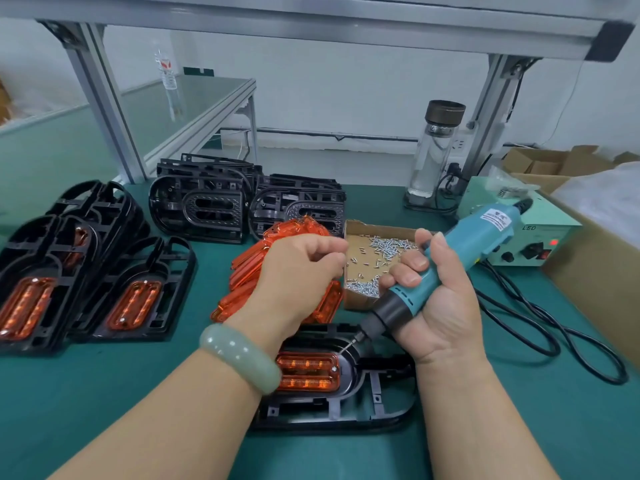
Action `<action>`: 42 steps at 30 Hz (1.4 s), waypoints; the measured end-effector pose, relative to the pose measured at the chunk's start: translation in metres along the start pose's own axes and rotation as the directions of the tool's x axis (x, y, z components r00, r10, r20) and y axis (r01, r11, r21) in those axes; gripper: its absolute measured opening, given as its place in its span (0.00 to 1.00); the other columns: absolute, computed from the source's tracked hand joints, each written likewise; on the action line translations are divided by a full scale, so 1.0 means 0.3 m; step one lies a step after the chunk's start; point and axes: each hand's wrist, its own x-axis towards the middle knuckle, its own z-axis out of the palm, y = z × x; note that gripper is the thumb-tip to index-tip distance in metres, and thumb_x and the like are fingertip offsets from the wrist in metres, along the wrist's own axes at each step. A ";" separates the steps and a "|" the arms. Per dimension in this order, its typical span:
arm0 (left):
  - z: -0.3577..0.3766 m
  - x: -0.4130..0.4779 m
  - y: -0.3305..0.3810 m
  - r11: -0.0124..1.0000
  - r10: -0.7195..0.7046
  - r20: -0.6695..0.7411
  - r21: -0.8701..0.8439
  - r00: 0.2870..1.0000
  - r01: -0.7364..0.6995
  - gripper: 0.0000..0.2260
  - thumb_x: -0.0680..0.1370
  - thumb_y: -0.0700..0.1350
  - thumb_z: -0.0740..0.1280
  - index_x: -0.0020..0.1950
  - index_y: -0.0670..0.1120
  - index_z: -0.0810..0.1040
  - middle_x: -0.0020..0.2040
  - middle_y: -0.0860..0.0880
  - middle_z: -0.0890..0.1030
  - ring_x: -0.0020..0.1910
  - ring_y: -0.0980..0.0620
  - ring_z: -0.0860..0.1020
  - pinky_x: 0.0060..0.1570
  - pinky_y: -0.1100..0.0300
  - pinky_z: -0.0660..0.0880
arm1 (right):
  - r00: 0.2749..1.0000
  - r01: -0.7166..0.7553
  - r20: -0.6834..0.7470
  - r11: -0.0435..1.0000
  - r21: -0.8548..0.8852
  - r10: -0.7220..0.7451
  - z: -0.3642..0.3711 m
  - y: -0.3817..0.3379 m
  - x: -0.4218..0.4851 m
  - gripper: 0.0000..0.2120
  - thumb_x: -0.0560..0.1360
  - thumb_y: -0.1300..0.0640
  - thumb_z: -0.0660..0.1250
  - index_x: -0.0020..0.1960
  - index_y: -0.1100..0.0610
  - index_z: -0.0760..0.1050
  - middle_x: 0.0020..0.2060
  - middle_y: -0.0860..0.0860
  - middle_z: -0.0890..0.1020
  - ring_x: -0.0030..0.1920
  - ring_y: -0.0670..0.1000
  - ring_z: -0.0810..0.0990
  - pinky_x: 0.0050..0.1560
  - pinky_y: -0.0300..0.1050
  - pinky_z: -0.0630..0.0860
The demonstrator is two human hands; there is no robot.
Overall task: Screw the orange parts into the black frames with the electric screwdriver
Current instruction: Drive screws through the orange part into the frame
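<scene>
Well left of the black frame [363,403] lying flat on the green desk [138,393], finished frames [52,282] lie overlapped, and just behind it sits a heap of loose orange parts [247,271]. Over that heap the left hand [298,271] hovers, its fingers [332,261] bunched together at the edge of the box of screws [377,258]; I cannot tell whether they pinch a screw. Above the frame's right half, the right hand [440,313] has its fingers [408,278] wrapped round the teal electric screwdriver [460,251], its bit meeting the frame beside the top right corner of the seated orange part [308,372].

green table [519,427] | black frames [197,206] | orange parts [247,271] | screw box [358,301] | power supply [519,245]
</scene>
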 end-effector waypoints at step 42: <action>-0.081 -0.219 -0.091 0.994 -0.084 -0.018 -0.074 0.996 0.082 0.10 0.76 0.46 0.68 0.35 0.47 0.82 0.26 0.54 0.79 0.22 0.64 0.71 0.26 0.75 0.66 | 0.968 0.156 -0.224 0.973 0.168 -0.116 -0.001 0.058 0.008 0.08 0.73 0.51 0.69 0.43 0.52 0.71 0.28 0.44 0.72 0.26 0.42 0.71 0.39 0.38 0.73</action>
